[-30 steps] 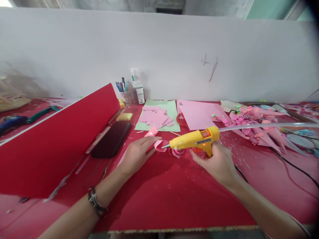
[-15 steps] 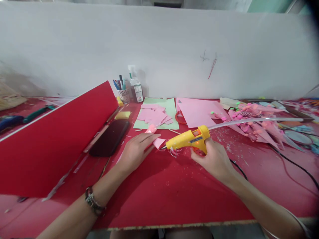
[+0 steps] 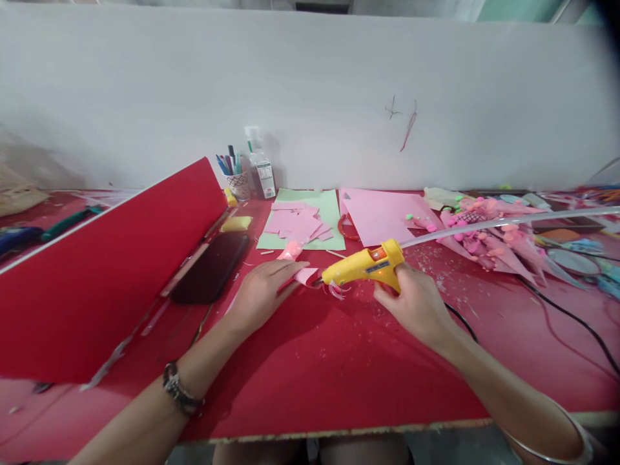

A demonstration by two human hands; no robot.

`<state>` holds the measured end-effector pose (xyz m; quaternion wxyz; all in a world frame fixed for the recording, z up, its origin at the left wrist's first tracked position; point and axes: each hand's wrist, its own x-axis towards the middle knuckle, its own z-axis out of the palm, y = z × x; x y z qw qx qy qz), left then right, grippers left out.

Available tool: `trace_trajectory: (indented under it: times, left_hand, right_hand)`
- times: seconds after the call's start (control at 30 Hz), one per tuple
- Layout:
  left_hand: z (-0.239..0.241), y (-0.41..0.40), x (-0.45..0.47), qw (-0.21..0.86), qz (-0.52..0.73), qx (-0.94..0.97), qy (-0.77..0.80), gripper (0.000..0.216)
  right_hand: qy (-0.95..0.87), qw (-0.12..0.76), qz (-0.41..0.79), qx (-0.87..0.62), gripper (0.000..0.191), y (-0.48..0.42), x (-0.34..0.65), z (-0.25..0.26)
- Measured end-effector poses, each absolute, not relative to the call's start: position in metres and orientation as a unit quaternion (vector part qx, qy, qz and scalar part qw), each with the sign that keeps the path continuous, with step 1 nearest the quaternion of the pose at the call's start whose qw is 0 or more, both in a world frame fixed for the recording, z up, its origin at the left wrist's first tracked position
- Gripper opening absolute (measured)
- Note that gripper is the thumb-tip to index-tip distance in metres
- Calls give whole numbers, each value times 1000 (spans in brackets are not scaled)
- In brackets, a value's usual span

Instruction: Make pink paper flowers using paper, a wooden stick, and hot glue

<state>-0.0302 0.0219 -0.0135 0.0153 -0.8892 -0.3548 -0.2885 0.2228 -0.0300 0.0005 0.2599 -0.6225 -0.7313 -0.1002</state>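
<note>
My right hand (image 3: pixel 417 306) is closed around the handle of a yellow glue gun (image 3: pixel 362 266), with a long clear glue stick (image 3: pixel 508 219) jutting from its back toward the right. The gun's nozzle touches a small pink paper piece (image 3: pixel 306 276) on the red table (image 3: pixel 339 374). My left hand (image 3: pixel 263 292) lies on that pink piece, fingers stretched flat and pressing it down. Thin pink curled strips lie under the gun's nozzle.
A tilted red board (image 3: pixel 106 278) stands at left beside a black case (image 3: pixel 210 270). Behind are a pen cup (image 3: pixel 236 181), a small bottle (image 3: pixel 261 171), pink squares on green paper (image 3: pixel 303 223), a pink sheet (image 3: pixel 382 216) and pink paper cones (image 3: pixel 489 236). A black cord (image 3: pixel 571 316) runs right.
The glue gun and my right hand have moved left, bringing the nozzle onto the pink piece. My left hand has stayed on the paper.
</note>
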Motion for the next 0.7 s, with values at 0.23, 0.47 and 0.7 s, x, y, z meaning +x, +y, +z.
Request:
trace_trajectory:
  times: [0.23,0.47,0.7]
  left_hand:
    - [-12,19,-29,-4,-272,-894,-357,27]
    - [-11,17,-28,-19,-265,-895,-357,27]
    - [-11,15,-28,-75,-266,-889,-365,24]
  right_hand:
    - [-722,267,-110,-629,17,-29,225,3]
    - [-718,264,-127,-631,21,-30,226,4]
    - [-727,286,-158,-604,22,-30,227,3]
